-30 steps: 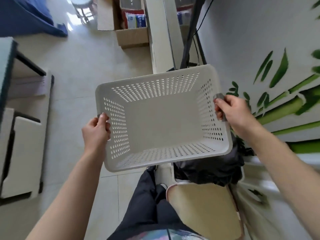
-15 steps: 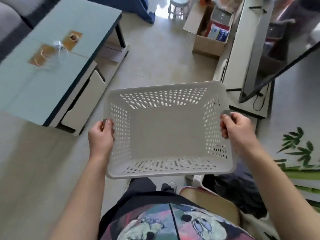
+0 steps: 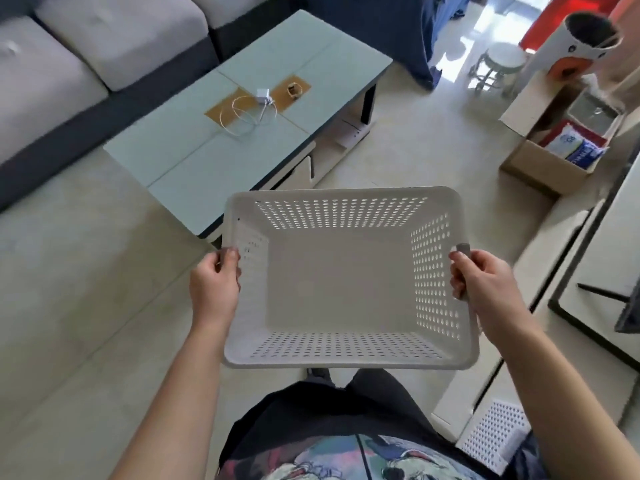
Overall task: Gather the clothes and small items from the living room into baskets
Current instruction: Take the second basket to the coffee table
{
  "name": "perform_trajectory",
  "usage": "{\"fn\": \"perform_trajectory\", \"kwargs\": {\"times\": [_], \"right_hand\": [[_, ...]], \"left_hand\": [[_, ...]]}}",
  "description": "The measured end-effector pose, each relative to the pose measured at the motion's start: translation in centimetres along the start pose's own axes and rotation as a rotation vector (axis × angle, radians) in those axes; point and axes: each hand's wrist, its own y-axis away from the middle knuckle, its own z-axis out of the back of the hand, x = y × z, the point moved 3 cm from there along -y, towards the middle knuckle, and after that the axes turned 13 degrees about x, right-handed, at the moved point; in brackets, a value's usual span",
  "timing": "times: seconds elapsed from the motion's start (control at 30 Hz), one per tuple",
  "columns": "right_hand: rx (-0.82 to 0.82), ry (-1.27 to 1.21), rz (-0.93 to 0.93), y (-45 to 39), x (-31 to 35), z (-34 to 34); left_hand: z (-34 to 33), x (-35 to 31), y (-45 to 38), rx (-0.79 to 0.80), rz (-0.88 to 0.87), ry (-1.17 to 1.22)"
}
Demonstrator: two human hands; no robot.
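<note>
Sofa (image 3: 86, 57): far ahead-left of the hands.
Table (image 3: 194, 168): ahead of the left hand (image 3: 214, 289), charger (image 3: 254, 110) on it.
Basket (image 3: 346, 199): empty, between both hands — the left hand and the right hand (image 3: 485, 289) each curl round a side handle.
Risk: tipping if one grip slips — likely harmless while empty.

A grey-cushioned sofa (image 3: 86, 53) runs along the upper left, just beside the pale green coffee table (image 3: 194, 168). Over by the right edge sits an open cardboard box (image 3: 540, 168) holding packets — a round white stool (image 3: 498, 64) stands beyond it on the tiled floor (image 3: 69, 289).
</note>
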Motion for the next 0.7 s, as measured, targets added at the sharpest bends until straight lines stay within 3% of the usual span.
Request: {"fn": "perform_trajectory", "kwargs": {"times": [0.43, 0.7], "right_hand": [[0.119, 0.115, -0.021, -18.8, 9.7, -9.8], [0.286, 0.272, 0.037, -33.4, 18.8, -16.9]], "left_hand": [[3.2, -0.8, -15.1, -0.159, 0.075, 0.054], [3.9, -2.7, -25.9, -0.316, 0.171, 0.133]]}}
